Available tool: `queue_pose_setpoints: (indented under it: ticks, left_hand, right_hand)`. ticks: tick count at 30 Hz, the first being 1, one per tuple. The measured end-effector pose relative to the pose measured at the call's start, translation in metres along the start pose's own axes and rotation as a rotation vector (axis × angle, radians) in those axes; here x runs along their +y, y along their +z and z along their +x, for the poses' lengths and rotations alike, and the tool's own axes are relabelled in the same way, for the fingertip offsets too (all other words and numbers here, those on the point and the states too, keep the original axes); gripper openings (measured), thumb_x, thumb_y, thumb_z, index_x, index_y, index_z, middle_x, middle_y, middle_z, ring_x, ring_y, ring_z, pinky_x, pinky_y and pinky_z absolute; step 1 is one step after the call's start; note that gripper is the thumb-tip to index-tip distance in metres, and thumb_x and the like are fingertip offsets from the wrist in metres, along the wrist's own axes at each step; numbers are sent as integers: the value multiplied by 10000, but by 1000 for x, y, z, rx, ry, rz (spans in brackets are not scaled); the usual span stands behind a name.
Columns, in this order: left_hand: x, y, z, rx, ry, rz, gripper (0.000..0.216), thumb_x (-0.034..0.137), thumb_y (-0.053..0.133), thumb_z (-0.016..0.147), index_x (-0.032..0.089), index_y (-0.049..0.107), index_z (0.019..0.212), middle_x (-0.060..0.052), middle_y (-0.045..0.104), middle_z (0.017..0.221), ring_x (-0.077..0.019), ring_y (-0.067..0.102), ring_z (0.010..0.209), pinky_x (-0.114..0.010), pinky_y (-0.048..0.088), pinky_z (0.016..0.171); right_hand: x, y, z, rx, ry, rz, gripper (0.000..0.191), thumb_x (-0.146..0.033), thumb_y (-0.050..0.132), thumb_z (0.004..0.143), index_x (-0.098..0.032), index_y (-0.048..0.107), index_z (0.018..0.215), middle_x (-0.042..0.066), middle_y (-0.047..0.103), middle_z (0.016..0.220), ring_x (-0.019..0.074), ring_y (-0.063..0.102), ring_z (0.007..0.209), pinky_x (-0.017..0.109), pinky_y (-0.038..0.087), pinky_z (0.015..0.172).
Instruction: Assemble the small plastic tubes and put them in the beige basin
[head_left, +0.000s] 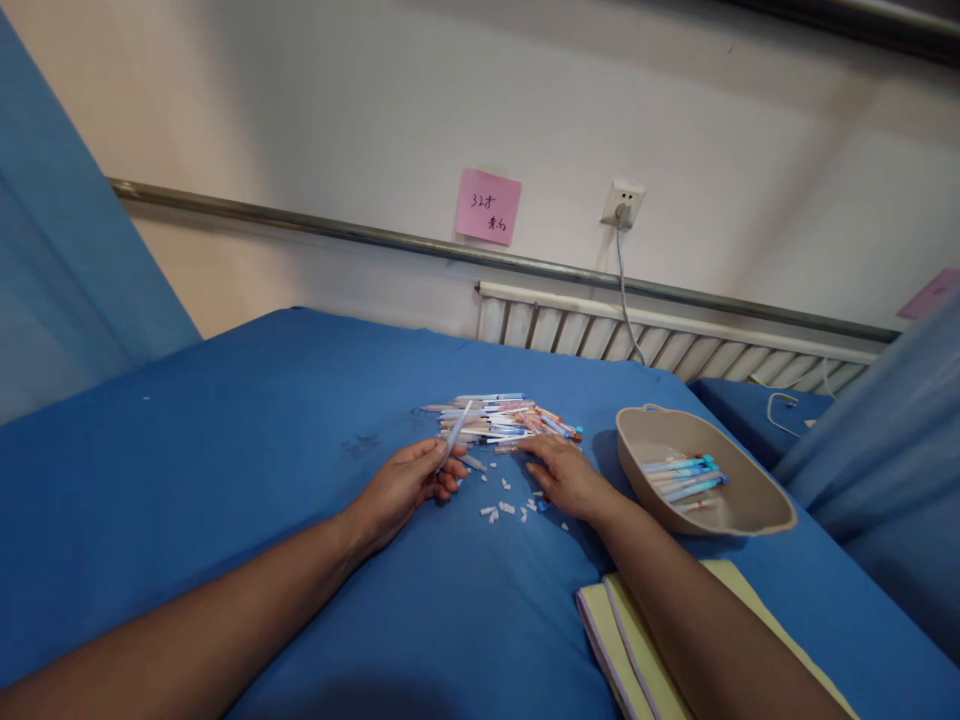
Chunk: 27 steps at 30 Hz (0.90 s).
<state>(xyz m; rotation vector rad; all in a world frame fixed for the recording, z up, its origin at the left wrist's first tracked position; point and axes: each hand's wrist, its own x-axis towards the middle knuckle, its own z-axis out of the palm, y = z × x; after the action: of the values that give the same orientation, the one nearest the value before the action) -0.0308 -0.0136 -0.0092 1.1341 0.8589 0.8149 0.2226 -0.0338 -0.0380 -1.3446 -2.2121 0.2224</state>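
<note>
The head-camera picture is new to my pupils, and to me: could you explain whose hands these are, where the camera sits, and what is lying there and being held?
There is no machine here: these are a person's own two bare hands. The single picture comes from a camera worn on that person's head, looking forward and down.

The left hand holds a slim pale pen, its tip pointing up. The right hand is at the near edge of a pile of pens; whether it grips one is unclear.

All this is on a blue sheet. Small white pieces lie scattered nearer the camera. To the right, a beige basin holds several blue-ended pens, and a folded yellow cloth lies below the right forearm.
</note>
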Motion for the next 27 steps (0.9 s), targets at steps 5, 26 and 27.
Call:
queue_pose_setpoints:
  ticks: [5,26,27]
  left_hand:
    - [0,0,0,0,4,3,265,363,549,841,129,594,956,-37,633,733,-110,538,581,-228,415,540]
    - [1,-1,3,41,3,16,282,385,560,820,150,604,969,-28,630,740,-115,530,592,-231,409,544]
    - [1,-1,3,42,0,17,282,386,560,820,150,605,968,-27,630,739,-116,531,594,-232,409,546]
  right_hand:
    - [0,-1,0,16,57,11,263,-147,522,829,-206,605,1071,67,640,1085,198,549,1044,339,391,935]
    - [40,-4,2,293,555,-52,368,-155,495,804,-196,598,1155,76,580,1215,219,506,1134,342,365,981]
    - [40,-2,2,261,510,-71,395,-158,498,809,-208,577,1192,70,542,1272,218,463,1187,350,332,1011]
